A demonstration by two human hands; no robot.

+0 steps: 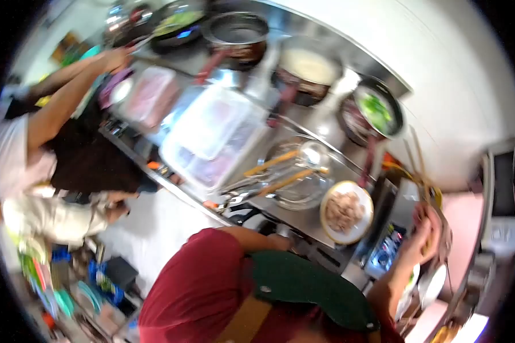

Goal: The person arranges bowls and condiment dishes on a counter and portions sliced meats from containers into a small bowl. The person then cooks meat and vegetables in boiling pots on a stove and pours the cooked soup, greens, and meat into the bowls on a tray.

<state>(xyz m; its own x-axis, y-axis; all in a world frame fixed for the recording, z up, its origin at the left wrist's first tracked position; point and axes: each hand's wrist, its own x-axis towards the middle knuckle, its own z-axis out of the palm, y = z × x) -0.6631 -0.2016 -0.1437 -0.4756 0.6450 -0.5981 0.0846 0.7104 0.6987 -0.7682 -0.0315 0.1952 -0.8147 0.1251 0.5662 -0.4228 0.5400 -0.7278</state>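
My right hand is closed around long wooden chopsticks at the right end of the counter. Just left of it, a phone with a lit screen lies by the counter end. My left hand is low at the counter's front edge; blur hides its fingers and anything in them. A white bowl of pale meat pieces stands between the hands. Behind it are a glass bowl with wooden-handled utensils across it and a pan of green vegetables.
Pots with a pale liquid and a dark interior stand along the back. Lidded plastic containers sit left of centre. Another person's arm reaches over the counter's left end. Crates stand at lower left.
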